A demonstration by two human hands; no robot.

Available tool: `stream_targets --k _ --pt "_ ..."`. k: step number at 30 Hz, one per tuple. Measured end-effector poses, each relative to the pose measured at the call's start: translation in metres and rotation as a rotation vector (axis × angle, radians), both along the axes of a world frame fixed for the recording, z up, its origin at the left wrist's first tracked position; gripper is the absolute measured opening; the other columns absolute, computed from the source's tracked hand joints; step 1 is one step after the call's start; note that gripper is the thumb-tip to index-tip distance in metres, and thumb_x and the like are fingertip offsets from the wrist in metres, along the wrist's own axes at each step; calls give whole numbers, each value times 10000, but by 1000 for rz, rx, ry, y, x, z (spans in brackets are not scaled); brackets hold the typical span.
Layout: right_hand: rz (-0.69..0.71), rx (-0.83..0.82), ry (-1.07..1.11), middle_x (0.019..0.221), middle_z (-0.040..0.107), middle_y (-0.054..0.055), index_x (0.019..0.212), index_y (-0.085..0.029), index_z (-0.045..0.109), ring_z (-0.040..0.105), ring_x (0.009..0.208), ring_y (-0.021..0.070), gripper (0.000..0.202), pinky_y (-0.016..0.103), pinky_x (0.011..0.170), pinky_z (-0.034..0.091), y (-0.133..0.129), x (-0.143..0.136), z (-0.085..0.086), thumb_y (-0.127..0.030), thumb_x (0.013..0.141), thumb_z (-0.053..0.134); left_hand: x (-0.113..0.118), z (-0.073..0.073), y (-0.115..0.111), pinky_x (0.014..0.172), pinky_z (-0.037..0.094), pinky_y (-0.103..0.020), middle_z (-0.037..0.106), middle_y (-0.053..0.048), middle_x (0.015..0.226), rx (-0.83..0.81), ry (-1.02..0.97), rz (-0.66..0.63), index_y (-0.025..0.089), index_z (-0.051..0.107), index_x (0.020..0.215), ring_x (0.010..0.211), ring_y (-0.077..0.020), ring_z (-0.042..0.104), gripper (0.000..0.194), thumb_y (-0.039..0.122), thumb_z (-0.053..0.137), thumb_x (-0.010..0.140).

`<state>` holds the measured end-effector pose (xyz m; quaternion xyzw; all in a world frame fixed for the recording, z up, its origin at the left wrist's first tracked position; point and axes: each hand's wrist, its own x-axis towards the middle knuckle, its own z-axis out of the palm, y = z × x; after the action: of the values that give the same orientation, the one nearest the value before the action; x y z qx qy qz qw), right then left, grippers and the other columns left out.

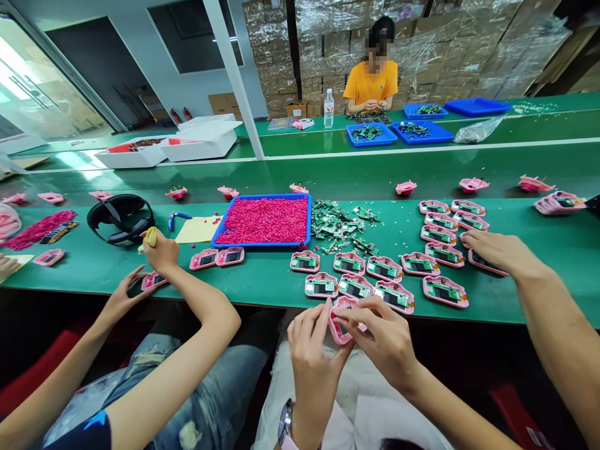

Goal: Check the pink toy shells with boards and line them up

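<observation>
Just in front of the table's near edge, my left hand (313,359), a watch on its wrist, grips a pink casing (341,320) by its side. The fingers of my right hand (387,337) are pressed against the same casing from the right; whether they pinch a small part is hidden. Pink casings with green boards and dark screens (356,286) lie in rows right behind my hands. A heap of green circuit boards (335,222) sits beyond them, beside a blue tray (309,219) full of small dark-pink pieces.
At left, a neighbour's hands (160,250) work on a casing near black headphones (119,219). From the right, another person's hand (499,251) touches a casing. Pink parts line the belt (356,178) behind. A person in orange (372,81) sits across, near blue trays (424,131).
</observation>
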<state>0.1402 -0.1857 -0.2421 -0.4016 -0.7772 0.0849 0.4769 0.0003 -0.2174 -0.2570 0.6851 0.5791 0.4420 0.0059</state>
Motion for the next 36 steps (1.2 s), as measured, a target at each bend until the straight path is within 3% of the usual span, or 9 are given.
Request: stream_targets --k 5,8,12,17,23,27,32,34,36 --pt "-6 -10 -12 724 666 8 925 -242 665 618 693 143 198 236 597 526 2 -2 5 -66 892 581 0 -4 -1 906 428 -369 686 -94 1070 2 16 0 200 559 1319 1001 -228 608 532 428 641 846" --pt "35 -93 54 740 682 8 918 -257 660 637 786 174 149 269 661 544 8 -1 9 -119 894 607 -1 -4 -3 897 458 -374 681 -84 1043 1 -9 -8 226 546 1338 994 -226 614 544 410 655 838" --pt "170 -405 221 967 728 31 952 -252 647 676 936 197 79 316 811 570 17 1 13 -245 876 662 -10 1 -5 845 535 -391 693 -50 997 -40 -35 -40 330 522 1373 953 -245 655 625 380 726 785" --pt "219 -714 388 852 703 9 838 -226 593 691 828 162 170 255 718 569 21 0 6 -357 836 701 -21 2 -2 769 586 -392 711 6 956 -81 -12 -90 440 555 1322 914 -254 691 612 443 749 742" --pt "259 -682 428 797 631 -4 815 -212 550 656 742 135 258 245 665 576 21 1 -3 -429 841 686 -15 -4 -5 801 587 -383 714 -51 973 -109 -5 -88 315 586 1318 911 -254 694 716 436 822 653" --pt "310 -732 433 809 654 -3 904 -213 579 674 765 143 248 260 689 588 21 2 2 -422 838 696 -14 -6 -2 713 615 -347 706 -19 907 -63 -7 -93 368 600 1300 857 -242 712 646 475 783 690" --pt "325 -583 115 1002 726 28 1043 -229 654 671 972 174 165 337 886 544 64 24 9 -328 914 624 -23 -6 5 595 609 -277 680 23 825 35 0 -69 415 638 1244 748 -195 721 554 439 776 708" --pt "143 -470 -112 1098 720 46 1030 -223 682 627 1083 204 160 384 959 505 100 42 5 -293 951 562 -28 -6 6 606 611 -270 689 25 854 18 -57 -31 404 637 1246 750 -188 722 551 432 773 712" --pt "-125 -477 -427 1179 699 75 1108 -204 679 574 1161 249 213 404 967 494 137 58 -3 -276 922 604 -33 -6 4 629 612 -266 700 25 887 -30 -123 -14 389 638 1247 765 -186 726 547 432 767 718"
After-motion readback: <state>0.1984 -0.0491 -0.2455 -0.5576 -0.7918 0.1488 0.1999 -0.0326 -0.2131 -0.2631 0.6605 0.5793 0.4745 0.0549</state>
